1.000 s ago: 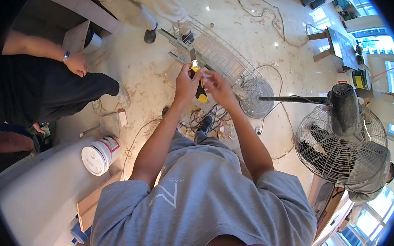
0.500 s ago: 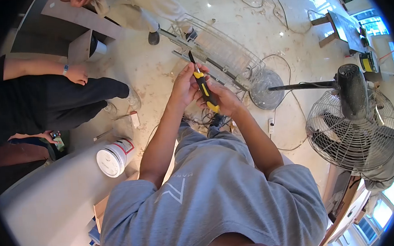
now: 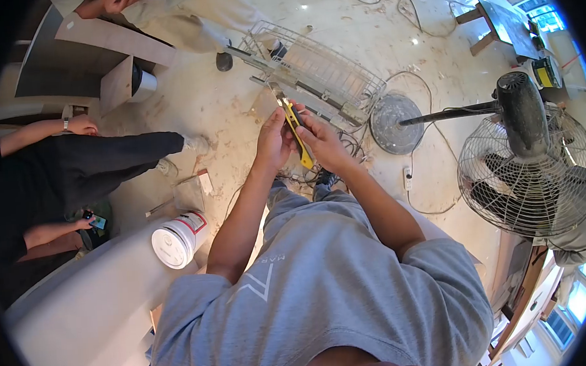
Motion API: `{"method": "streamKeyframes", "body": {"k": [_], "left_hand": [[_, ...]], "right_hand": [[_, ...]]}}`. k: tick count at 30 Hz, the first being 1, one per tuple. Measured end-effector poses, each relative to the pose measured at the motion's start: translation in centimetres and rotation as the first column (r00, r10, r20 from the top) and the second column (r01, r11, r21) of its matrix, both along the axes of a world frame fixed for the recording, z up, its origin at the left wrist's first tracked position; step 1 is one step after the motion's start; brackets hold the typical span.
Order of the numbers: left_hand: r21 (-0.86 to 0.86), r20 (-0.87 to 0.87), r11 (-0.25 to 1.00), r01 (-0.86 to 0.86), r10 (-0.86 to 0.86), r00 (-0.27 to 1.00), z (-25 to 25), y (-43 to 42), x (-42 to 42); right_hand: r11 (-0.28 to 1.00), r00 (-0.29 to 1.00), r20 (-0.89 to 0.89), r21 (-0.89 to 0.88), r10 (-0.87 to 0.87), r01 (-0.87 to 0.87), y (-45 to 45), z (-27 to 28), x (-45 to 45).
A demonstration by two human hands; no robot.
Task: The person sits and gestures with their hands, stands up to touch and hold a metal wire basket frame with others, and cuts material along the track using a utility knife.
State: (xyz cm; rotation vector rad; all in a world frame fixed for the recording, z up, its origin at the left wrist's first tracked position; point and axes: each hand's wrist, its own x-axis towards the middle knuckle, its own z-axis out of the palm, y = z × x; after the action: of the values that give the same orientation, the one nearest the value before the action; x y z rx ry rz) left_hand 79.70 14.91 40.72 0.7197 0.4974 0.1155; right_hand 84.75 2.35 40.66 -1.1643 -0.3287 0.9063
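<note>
Between my two hands is a yellow and black utility knife (image 3: 296, 130), tilted with its blade end pointing up and away from me. My left hand (image 3: 274, 142) grips it from the left, thumb along the upper part near the blade end. From the right, my right hand (image 3: 325, 142) holds the handle, its thumb pressed on the side. The yellow butt sticks out below the fingers. Some of the fingers behind the knife are hidden. Beyond the hands, a wire rack (image 3: 326, 60) with metal rails lies on the floor.
A black pedestal fan (image 3: 527, 169) with its round base (image 3: 397, 124) stands at right, cords around it. A white bucket (image 3: 174, 245) sits at lower left. People are at left, one hand holding a phone (image 3: 97, 220). A cabinet (image 3: 116, 39) and a wooden bench (image 3: 505, 29) stand farther off.
Both hands still hold the knife, which has turned a little, showing more of its yellow side. The co-worker's hand at left has moved left and slightly down. The view has shifted slightly.
</note>
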Motion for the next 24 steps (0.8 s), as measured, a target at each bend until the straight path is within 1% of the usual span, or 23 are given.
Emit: {"method": "streamKeyframes", "body": {"k": [1, 3, 4, 6, 9, 10, 12, 13, 15, 16, 17, 19, 20, 21, 23, 24], "left_hand": [[0.001, 0.022, 1.0, -0.002, 0.002, 1.0, 0.1, -0.2, 0.0], [0.034, 0.061, 0.996, 0.084, -0.086, 0.994, -0.1, -0.2, -0.6], [0.051, 0.078, 0.991, 0.126, -0.13, 0.988, -0.2, -0.2, -0.9], [0.098, 0.034, 0.991, 0.096, -0.1, 0.994, -0.2, -1.2, -1.1], [0.202, -0.043, 0.976, 0.084, -0.077, 0.996, 0.6, -2.4, -1.2], [0.24, -0.068, 0.967, 0.081, -0.067, 0.995, 0.8, -2.6, -1.1], [0.329, -0.148, 0.934, 0.141, -0.097, 0.984, 0.3, -2.1, -0.9], [0.369, -0.192, 0.913, 0.174, -0.108, 0.975, -0.1, -1.8, -0.9], [0.35, -0.183, 0.928, 0.125, -0.063, 0.981, -0.9, -1.2, -0.6], [0.34, -0.181, 0.935, 0.104, -0.043, 0.982, -1.2, -0.8, -0.4], [0.317, -0.179, 0.948, 0.018, 0.041, 0.983, -1.6, -0.3, 0.0], [0.271, -0.182, 0.951, -0.15, 0.204, 0.962, -1.8, 1.5, 1.0], [0.382, -0.133, 0.912, -0.152, 0.217, 0.967, -2.1, 3.0, 1.2], [0.477, -0.217, 0.877, -0.063, 0.187, 0.958, -3.0, 4.9, 1.6], [0.542, -0.272, 0.839, 0.04, 0.131, 0.953, -4.9, 7.1, 2.4], [0.505, -0.274, 0.863, -0.013, 0.175, 0.946, -5.0, 7.1, 2.9]], "right_hand": [[0.999, 0.999, 0.01, -0.021, -0.034, 0.034, 0.0, -0.1, -0.2], [0.993, 0.994, 0.034, -0.062, -0.101, 0.103, 0.2, -0.3, -0.8], [0.989, 0.992, -0.002, -0.082, -0.126, 0.126, 0.3, -0.3, -0.9], [0.978, 0.982, -0.068, -0.121, -0.178, 0.169, 0.4, 0.0, -0.8], [0.967, 0.967, -0.187, -0.221, -0.171, 0.128, 0.0, -0.7, -0.6], [0.968, 0.972, -0.172, -0.222, -0.158, 0.118, -0.1, -1.0, -0.6], [0.97, 0.981, -0.142, -0.223, -0.13, 0.096, 0.0, -1.5, -0.5], [0.969, 0.981, -0.127, -0.217, -0.145, 0.115, 0.1, -1.7, -0.5], [0.967, 0.979, -0.1, -0.207, -0.175, 0.152, 0.6, -1.8, -0.8], [0.927, 0.966, 0.198, -0.302, -0.167, 0.222, 1.0, -1.7, -0.9], [0.935, 0.965, 0.259, -0.334, -0.027, 0.116, 0.9, -1.6, -0.7], [0.905, 0.9, 0.359, -0.416, 0.248, -0.084, 0.8, 0.3, 0.4], [0.918, 0.762, 0.598, -0.396, 0.248, 0.011, 0.8, -1.6, 1.0], [0.926, 0.799, 0.574, -0.373, 0.181, 0.058, 0.8, -1.7, 2.2], [0.933, 0.857, 0.513, -0.33, 0.046, 0.147, 1.6, -2.0, 4.5], [0.904, 0.927, 0.373, -0.405, 0.026, 0.138, 2.7, -0.9, 5.4]]}}
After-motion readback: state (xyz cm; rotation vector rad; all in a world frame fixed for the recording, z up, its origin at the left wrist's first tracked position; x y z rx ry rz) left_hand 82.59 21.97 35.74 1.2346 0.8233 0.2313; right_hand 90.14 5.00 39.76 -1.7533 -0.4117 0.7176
